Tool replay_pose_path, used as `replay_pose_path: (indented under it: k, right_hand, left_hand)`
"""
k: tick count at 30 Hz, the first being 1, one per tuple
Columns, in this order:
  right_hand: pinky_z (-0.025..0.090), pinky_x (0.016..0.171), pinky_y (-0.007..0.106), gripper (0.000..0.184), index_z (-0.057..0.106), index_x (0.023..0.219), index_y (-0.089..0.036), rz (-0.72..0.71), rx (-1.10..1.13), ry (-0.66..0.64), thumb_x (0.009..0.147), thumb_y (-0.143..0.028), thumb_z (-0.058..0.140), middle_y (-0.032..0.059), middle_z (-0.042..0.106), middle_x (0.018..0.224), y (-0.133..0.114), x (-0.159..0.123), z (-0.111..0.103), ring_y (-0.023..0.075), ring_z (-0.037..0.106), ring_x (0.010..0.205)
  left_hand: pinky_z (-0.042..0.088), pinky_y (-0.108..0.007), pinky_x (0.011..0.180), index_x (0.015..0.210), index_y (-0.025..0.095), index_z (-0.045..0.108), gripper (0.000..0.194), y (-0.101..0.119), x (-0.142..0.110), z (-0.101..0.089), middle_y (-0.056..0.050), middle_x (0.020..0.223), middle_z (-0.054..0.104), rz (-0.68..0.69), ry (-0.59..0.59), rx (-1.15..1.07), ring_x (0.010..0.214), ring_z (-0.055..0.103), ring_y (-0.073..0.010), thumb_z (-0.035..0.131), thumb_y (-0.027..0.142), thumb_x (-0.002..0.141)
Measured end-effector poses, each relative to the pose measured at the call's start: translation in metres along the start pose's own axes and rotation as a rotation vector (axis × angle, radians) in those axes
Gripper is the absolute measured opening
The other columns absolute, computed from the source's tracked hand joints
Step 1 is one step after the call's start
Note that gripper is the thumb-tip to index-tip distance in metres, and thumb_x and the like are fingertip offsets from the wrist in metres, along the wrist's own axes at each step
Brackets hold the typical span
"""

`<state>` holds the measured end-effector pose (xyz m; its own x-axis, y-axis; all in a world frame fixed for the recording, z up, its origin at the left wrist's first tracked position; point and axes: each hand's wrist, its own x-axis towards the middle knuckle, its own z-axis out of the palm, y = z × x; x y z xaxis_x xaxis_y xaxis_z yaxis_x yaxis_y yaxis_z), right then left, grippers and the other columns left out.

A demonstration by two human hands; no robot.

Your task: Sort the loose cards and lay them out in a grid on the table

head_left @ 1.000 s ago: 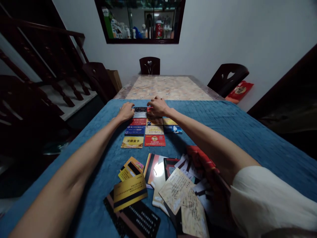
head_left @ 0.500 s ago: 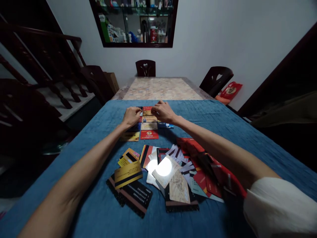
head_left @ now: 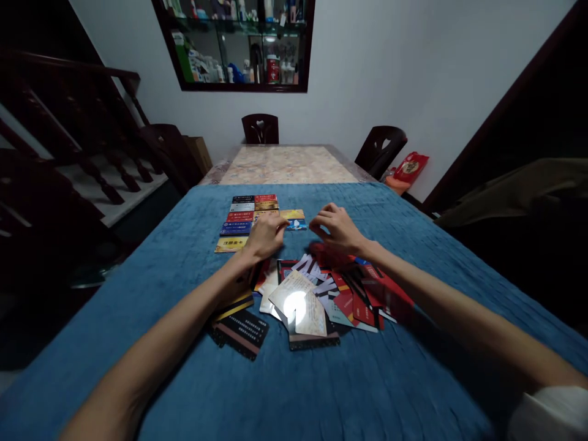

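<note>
My left hand (head_left: 267,236) hovers at the right part of a grid of bank-style cards (head_left: 236,227), its thumb and fingers pinched together. Whatever is between those fingertips is hidden. Just beyond them lie a blue card (head_left: 296,225) and a yellow card (head_left: 294,214). To the right, my right hand (head_left: 339,228) is held above the cloth with bent fingers apart from the thumb and no card visible in it. Below both hands spreads a loose pile of cards (head_left: 311,312), with red cards (head_left: 366,313) on its right. My left forearm partly covers black and gold cards (head_left: 243,332).
A blue cloth (head_left: 367,380) covers the near part of the table; its far part is a bare patterned top (head_left: 285,164). Dark chairs (head_left: 260,128) stand around it. A red bag (head_left: 410,168) is beyond the right side, and a glass cabinet (head_left: 243,55) is set in the wall.
Both hands have moved right and nearer to me, the right hand farther. More of the card grid's left side now shows. The camera view has shifted slightly.
</note>
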<state>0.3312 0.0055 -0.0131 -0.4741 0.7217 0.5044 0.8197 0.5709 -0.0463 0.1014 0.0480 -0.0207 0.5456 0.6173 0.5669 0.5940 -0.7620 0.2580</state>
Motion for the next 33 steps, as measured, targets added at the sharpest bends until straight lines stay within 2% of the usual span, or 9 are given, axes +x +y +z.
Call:
replay_pose_path:
  k: [4, 7, 11, 16, 20, 23, 26, 30, 33]
  right_hand:
    - [0.035, 0.080, 0.036, 0.021, 0.070, 0.089, -0.020, 0.022, 0.016, 0.042, 0.095, -0.025, 0.051, 0.0072, 0.071, 0.086, 0.010, -0.039, -0.015, 0.0240, 0.052, 0.094]
    - [0.037, 0.081, 0.037, 0.018, 0.070, 0.090, -0.020, 0.065, 0.027, 0.038, 0.093, -0.024, 0.052, 0.0074, 0.072, 0.090, 0.017, -0.065, -0.024, 0.0240, 0.053, 0.094]
    - [0.039, 0.082, 0.038, 0.022, 0.071, 0.091, -0.021, 0.158, 0.017, 0.034, 0.094, -0.027, 0.050, 0.0081, 0.073, 0.091, 0.028, -0.093, -0.032, 0.0235, 0.055, 0.089]
    - [0.041, 0.082, 0.038, 0.024, 0.073, 0.096, -0.022, 0.312, -0.080, -0.044, 0.092, -0.032, 0.052, 0.0085, 0.074, 0.095, 0.044, -0.116, -0.035, 0.0267, 0.056, 0.097]
    - [0.043, 0.078, 0.039, 0.027, 0.074, 0.104, -0.024, 0.512, -0.250, -0.172, 0.091, -0.037, 0.053, 0.0091, 0.074, 0.106, 0.052, -0.128, -0.042, 0.0303, 0.056, 0.103]
    - [0.045, 0.072, 0.035, 0.030, 0.073, 0.108, -0.025, 0.607, -0.279, -0.228, 0.092, -0.038, 0.052, 0.0095, 0.073, 0.109, 0.057, -0.135, -0.049, 0.0274, 0.061, 0.098]
    - [0.046, 0.068, 0.031, 0.031, 0.072, 0.111, -0.022, 0.652, -0.197, -0.272, 0.091, -0.036, 0.052, 0.0095, 0.074, 0.106, 0.059, -0.140, -0.053, 0.0227, 0.066, 0.088]
    - [0.047, 0.066, 0.028, 0.028, 0.073, 0.108, -0.021, 0.613, -0.121, -0.321, 0.089, -0.032, 0.055, 0.0093, 0.075, 0.098, 0.057, -0.139, -0.050, 0.0220, 0.068, 0.083]
    - [0.047, 0.066, 0.028, 0.024, 0.075, 0.103, -0.022, 0.553, -0.125, -0.310, 0.088, -0.030, 0.058, 0.0089, 0.073, 0.093, 0.047, -0.136, -0.045, 0.0211, 0.068, 0.079]
  left_hand:
    - [0.050, -0.037, 0.086, 0.089, 0.016, 0.074, 0.023, 0.028, -0.008, 0.005, -0.008, 0.089, 0.073, 0.051, -0.056, -0.033, 0.090, 0.063, -0.0219, 0.052, 0.010, 0.089]
    - [0.049, -0.038, 0.086, 0.091, 0.017, 0.073, 0.023, 0.049, -0.013, 0.007, -0.008, 0.091, 0.072, 0.081, -0.124, -0.033, 0.092, 0.061, -0.0225, 0.051, 0.011, 0.090]
    - [0.048, -0.040, 0.090, 0.106, 0.016, 0.069, 0.024, 0.078, -0.017, 0.008, -0.010, 0.104, 0.071, 0.147, -0.259, -0.011, 0.103, 0.058, -0.0244, 0.051, 0.014, 0.090]
    - [0.045, -0.044, 0.094, 0.118, 0.018, 0.062, 0.027, 0.117, -0.018, 0.018, -0.011, 0.121, 0.066, 0.277, -0.402, 0.020, 0.117, 0.053, -0.0265, 0.049, 0.025, 0.095]
    - [0.044, -0.049, 0.097, 0.126, 0.017, 0.057, 0.037, 0.142, -0.016, 0.032, -0.014, 0.135, 0.058, 0.361, -0.490, 0.027, 0.126, 0.048, -0.0309, 0.053, 0.035, 0.095]
    - [0.044, -0.052, 0.097, 0.133, 0.020, 0.052, 0.043, 0.155, -0.014, 0.041, -0.014, 0.137, 0.055, 0.429, -0.530, -0.038, 0.128, 0.047, -0.0313, 0.048, 0.042, 0.097]
    - [0.041, -0.056, 0.100, 0.138, 0.025, 0.049, 0.046, 0.163, -0.012, 0.047, -0.013, 0.141, 0.051, 0.484, -0.564, -0.066, 0.132, 0.044, -0.0328, 0.044, 0.047, 0.098]
    - [0.039, -0.061, 0.101, 0.136, 0.026, 0.052, 0.048, 0.164, -0.012, 0.051, -0.014, 0.141, 0.050, 0.489, -0.605, -0.067, 0.132, 0.043, -0.0355, 0.043, 0.053, 0.097]
    - [0.039, -0.063, 0.100, 0.134, 0.024, 0.054, 0.047, 0.161, -0.015, 0.048, -0.015, 0.136, 0.053, 0.475, -0.600, -0.049, 0.127, 0.046, -0.0357, 0.045, 0.050, 0.096]
